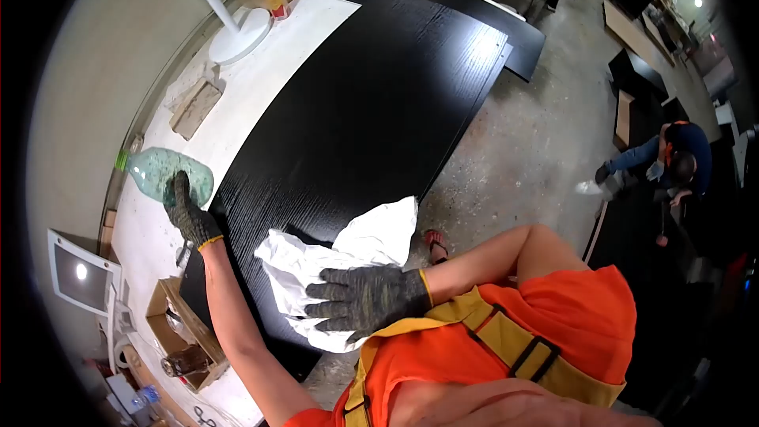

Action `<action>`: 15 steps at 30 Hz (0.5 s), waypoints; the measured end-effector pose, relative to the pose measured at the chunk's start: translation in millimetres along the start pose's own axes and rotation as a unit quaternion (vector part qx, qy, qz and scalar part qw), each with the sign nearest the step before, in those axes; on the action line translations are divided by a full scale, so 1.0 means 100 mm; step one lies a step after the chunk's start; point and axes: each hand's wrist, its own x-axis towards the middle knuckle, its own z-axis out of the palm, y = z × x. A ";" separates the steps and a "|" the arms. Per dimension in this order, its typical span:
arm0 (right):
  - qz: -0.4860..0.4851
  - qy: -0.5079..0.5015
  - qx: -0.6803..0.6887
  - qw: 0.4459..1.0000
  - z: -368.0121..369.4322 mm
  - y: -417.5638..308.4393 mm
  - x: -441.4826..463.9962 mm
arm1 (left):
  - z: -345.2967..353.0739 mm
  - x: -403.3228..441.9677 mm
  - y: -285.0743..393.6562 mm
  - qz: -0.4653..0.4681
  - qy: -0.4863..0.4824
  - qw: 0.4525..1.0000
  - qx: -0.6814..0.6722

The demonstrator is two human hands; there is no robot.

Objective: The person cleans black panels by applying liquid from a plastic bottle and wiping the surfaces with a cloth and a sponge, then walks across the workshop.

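My left hand [190, 212], in a dark knitted glove with a yellow cuff, is closed round a pale green, translucent plastic bottle [154, 170]. The bottle lies tilted on its side over the white worktop, its bright green cap pointing left. My right hand [368, 297], in a matching glove, lies flat with fingers spread on a crumpled white cloth [378, 231]. That cloth rests on the near end of a long black wood-grain panel [348, 103], partly overhanging its right edge. My palm hides part of the cloth.
A white stand with a round base [239, 36], a worn block [196, 108] and a cardboard box [162, 300] holding a brown jar [184, 360] stand on the white worktop [261, 99]. Another person [680, 160] bends over dark panels at the right, across the concrete floor [545, 126].
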 end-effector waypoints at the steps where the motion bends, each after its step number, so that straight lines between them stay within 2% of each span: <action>1: 0.035 0.049 0.011 0.998 -0.03 0.06 -0.05 | 0.00 0.01 -0.01 0.015 -0.005 1.000 0.002; 3: 0.107 0.133 0.032 0.985 -0.30 0.30 -0.39 | -0.02 -0.03 -0.01 0.009 -0.016 1.000 0.010; 6: 0.211 0.145 -0.208 0.944 -0.93 0.98 -1.21 | -0.02 0.01 -0.07 -0.004 -0.013 1.000 0.001; 7: 0.248 0.165 -0.315 0.901 -1.21 1.24 -1.51 | -0.05 0.05 -0.12 0.005 -0.019 1.000 0.016; 9: 0.329 0.191 -0.504 0.775 -1.69 1.77 -2.09 | -0.02 0.02 -0.07 0.002 -0.018 0.999 0.036; 10: 0.431 0.192 -0.451 0.758 -1.89 2.05 -2.45 | -0.04 0.02 -0.08 0.009 -0.022 0.999 0.033; 11: 0.411 0.112 -0.551 0.718 -2.08 2.35 -2.85 | -0.06 0.05 -0.12 0.015 -0.023 0.999 0.029; 12: 0.534 -0.038 -0.523 0.664 -2.27 2.48 -2.92 | -0.06 0.06 -0.14 0.022 -0.021 0.999 0.025; 13: 0.632 -0.188 -0.473 0.585 -2.44 2.62 -2.96 | -0.06 0.07 -0.13 0.016 -0.012 0.999 0.028; 15: 0.572 -0.080 -0.454 0.678 -2.63 3.08 -3.65 | 0.00 0.03 -0.08 0.024 0.002 0.999 0.028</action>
